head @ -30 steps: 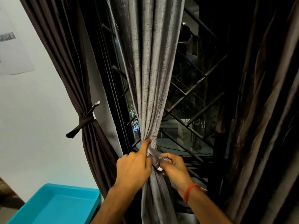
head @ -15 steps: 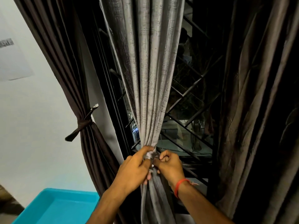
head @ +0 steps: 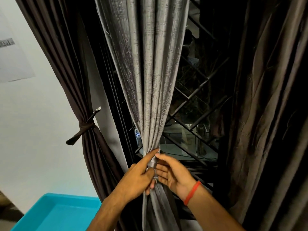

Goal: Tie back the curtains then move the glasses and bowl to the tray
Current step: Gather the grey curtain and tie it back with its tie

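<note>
A grey curtain (head: 150, 80) hangs in the middle, gathered into a narrow bunch at hand height. A grey tie band (head: 153, 162) wraps that bunch. My left hand (head: 139, 176) holds the bunch at the band, index finger stretched up along it and the other fingers curled round the fabric. My right hand (head: 173, 175), with a red thread on its wrist, lies beside the band with fingers straight, the fingertips touching it. The teal tray (head: 58, 214) sits at the lower left. No glasses or bowl are in view.
A dark brown curtain (head: 70, 64) on the left is held by a knotted tie (head: 85, 127) against the white wall. Another dark curtain (head: 270, 114) hangs loose on the right. Behind the curtains is a window with a diagonal metal grille (head: 200, 117).
My right hand has let go of the tie end and its fingers have straightened. My left index finger has stretched up along the band. The head has moved a little closer.
</note>
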